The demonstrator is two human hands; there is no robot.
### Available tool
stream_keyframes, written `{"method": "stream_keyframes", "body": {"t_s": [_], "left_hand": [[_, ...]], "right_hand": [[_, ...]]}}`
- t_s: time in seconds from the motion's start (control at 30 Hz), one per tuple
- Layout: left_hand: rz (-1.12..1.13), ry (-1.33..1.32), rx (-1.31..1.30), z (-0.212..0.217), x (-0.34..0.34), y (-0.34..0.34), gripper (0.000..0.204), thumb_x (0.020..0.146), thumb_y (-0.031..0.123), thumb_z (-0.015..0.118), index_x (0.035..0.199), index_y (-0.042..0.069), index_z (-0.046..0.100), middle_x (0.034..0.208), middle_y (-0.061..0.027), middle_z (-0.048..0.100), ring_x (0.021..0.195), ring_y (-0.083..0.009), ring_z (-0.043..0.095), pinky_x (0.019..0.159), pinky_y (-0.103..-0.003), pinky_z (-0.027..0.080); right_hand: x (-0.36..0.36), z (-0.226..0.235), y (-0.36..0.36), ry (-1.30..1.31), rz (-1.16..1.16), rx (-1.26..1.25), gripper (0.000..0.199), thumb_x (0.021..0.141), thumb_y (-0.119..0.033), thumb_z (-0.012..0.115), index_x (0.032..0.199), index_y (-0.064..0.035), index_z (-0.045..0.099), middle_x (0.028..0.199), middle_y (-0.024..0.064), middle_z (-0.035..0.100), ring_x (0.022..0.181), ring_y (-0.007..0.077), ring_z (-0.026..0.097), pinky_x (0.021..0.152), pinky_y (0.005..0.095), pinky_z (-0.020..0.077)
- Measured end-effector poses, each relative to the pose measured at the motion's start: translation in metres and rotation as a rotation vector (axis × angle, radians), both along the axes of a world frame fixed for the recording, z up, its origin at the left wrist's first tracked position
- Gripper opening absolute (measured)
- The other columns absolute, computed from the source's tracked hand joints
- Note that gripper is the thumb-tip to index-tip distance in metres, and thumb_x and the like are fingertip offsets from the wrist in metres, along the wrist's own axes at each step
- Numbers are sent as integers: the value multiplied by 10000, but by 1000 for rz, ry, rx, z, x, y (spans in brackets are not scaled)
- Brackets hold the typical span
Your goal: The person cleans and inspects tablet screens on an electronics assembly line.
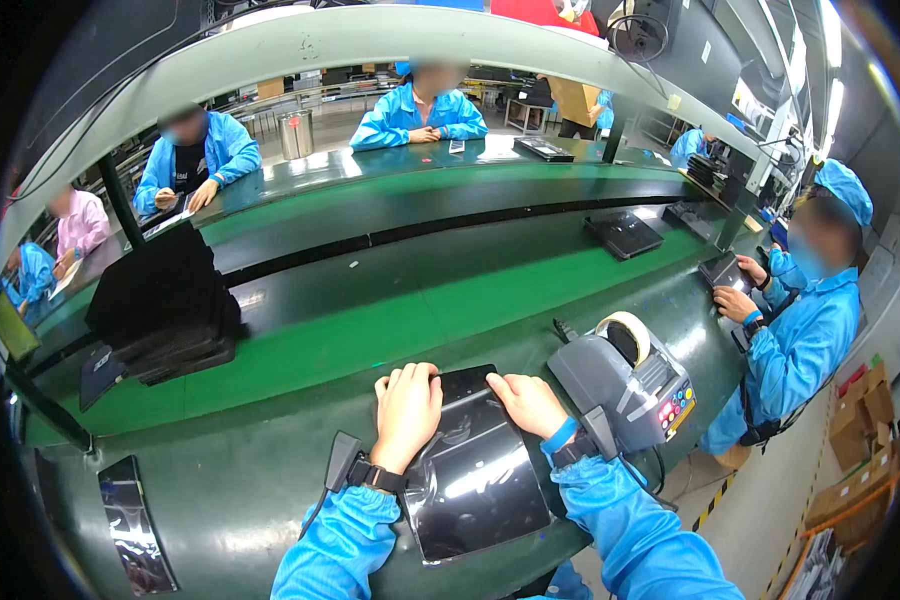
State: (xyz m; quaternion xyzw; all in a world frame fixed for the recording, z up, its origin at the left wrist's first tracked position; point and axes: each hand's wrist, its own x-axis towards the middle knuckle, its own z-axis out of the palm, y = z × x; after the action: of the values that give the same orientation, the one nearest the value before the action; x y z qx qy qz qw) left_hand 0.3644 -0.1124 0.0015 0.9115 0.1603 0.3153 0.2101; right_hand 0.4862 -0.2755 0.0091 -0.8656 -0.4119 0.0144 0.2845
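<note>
A worker in blue sleeves presses both hands onto a glossy black panel (470, 470) lying flat on the dark green workbench (230, 490), just in front of the green conveyor belt (370, 330). The panel's long axis runs away from the worker, tilted slightly to the left, with its narrow far end pointing toward the belt and its wider near end at the bench's front edge.

The left hand (406, 412) rests palm-down on the panel's far left corner, fingers curled over the edge; it grips nothing and lies flat against the surface. The right hand (528, 402) lies on the far right corner in the same way, fingers loosely spread, pressing rather than grasping. Each wrist wears a dark band.

Just right of the panel stands a grey tape dispenser (625, 385) with a roll of pale tape (625, 335) on top. Left of the panel, beyond the bench's edge toward the belt, sits a stack of black trays (165, 305). Another glossy panel (135, 525) lies well to the left of the first one, at the bench's front. To the right of the dispenser a co-worker in a blue coat and cap (805, 320) handles a small dark device (725, 272).
</note>
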Motion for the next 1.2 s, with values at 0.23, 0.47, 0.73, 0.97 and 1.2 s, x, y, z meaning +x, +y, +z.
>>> {"method": "stream_keyframes", "body": {"t_s": [0.23,0.47,0.73,0.97,1.2], "left_hand": [[-21,-32,-138,8,0,-2,166,880,136,562,1018,54,604,955,-106,649,944,-278,604,882,-400,417],[-24,-252,-335,54,-15,9,175,920,95,550,1053,-16,576,998,-121,652,960,-196,618,862,-297,464],[-131,-306,-1264,33,-136,-26,528,987,485,340,1224,36,486,1137,-124,608,1069,-222,573,929,-404,445],[64,-695,-987,32,-110,-58,376,941,31,501,1307,25,412,1227,-105,507,1097,-173,503,956,-303,418],[178,-702,-686,44,-126,-56,455,914,35,506,1347,25,364,1370,-104,363,1317,-205,279,1131,-336,139]], "right_hand": [[12,-21,-9,556,-15,204,504,956,-431,514,777,30,612,630,2,543,619,95,462,576,287,398],[10,-26,-10,941,100,658,295,978,-276,529,978,-1,636,843,-37,591,777,51,496,716,220,413],[3,-23,-10,1063,-89,1107,327,991,-288,499,1037,13,620,959,35,646,856,107,578,789,256,457],[-35,-14,-21,1302,-43,989,342,982,-397,482,995,-70,581,738,-5,579,573,97,508,496,238,387],[-67,-4,-86,1049,14,477,243,985,-200,467,1090,15,510,844,121,651,636,137,603,536,246,478]]}}
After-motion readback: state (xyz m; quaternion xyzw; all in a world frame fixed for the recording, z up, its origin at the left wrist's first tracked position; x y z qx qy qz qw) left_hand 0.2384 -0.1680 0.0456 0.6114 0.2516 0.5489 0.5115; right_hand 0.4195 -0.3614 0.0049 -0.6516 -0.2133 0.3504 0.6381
